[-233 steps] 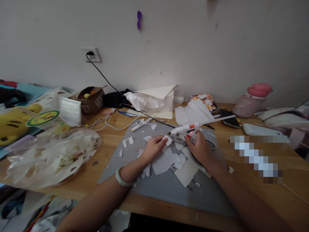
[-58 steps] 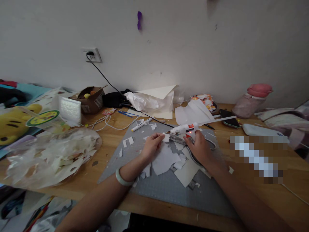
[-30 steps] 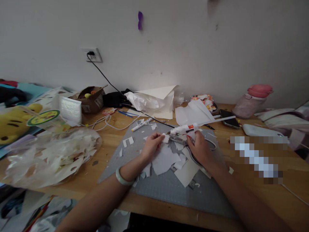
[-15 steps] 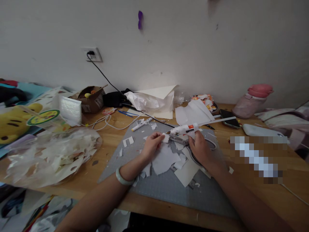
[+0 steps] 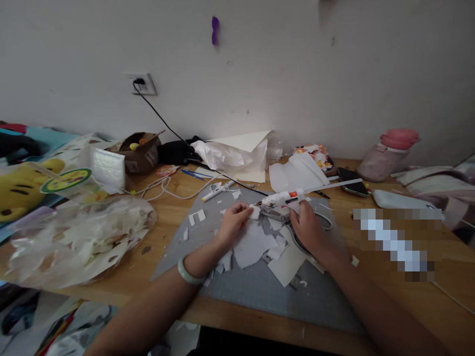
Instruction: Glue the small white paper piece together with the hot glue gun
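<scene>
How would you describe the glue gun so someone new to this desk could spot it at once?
Start at the grey cutting mat in the middle of the wooden desk. At the mat's far edge the right hand grips a white glue gun, nozzle aimed at the small white piece pinched in the left hand. An orange label and a long pale stick out its back set it apart from the white marker nearby.

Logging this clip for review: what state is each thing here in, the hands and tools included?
left hand: pinching the small white piece.
small white piece: held at the glue gun's nozzle.
right hand: gripping the glue gun.
glue gun: held level, nozzle pointing left, stick protruding behind.
wall socket: black cable plugged in.
cardboard box: flaps open.
pink bottle: capped.
phone: lying flat, screen dark.
</scene>
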{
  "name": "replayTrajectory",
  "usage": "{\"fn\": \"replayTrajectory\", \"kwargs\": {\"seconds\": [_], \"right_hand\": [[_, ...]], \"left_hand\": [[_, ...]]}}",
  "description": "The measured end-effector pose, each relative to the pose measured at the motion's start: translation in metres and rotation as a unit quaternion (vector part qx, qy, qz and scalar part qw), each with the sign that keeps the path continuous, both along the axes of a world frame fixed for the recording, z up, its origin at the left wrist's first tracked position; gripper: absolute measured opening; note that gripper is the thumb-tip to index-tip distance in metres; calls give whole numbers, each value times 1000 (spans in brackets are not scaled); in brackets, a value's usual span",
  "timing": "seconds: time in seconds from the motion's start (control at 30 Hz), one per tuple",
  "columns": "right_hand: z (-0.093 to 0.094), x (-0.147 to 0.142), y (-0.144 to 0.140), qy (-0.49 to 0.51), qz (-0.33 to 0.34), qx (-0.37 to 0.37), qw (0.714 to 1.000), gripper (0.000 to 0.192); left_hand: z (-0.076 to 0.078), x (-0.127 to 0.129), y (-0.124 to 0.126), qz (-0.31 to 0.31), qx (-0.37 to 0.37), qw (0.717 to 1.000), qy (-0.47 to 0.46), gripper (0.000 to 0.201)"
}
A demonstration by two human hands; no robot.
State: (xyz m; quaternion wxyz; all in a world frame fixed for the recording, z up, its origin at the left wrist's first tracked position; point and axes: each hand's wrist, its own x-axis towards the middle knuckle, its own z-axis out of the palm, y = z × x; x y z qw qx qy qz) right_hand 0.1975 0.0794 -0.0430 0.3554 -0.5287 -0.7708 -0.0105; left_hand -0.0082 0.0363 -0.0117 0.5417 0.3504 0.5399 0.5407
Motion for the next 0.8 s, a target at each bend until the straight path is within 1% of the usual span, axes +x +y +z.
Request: {"fn": "replayTrajectory", "kwargs": {"seconds": [0.27,0.53,0.8], "right_hand": [[0,0,0,6,-8,-19,1000,9],[0,1,0,9,4,-1,1000,10],[5,-2,-3,35,-18,-9,999,27]], "left_hand": [[-2,-1,1,1,8,1000,-12,24],[-2,0,1,0,7,1000,-11,23],[0,0,1,-8,6,1000,-4,23]]}}
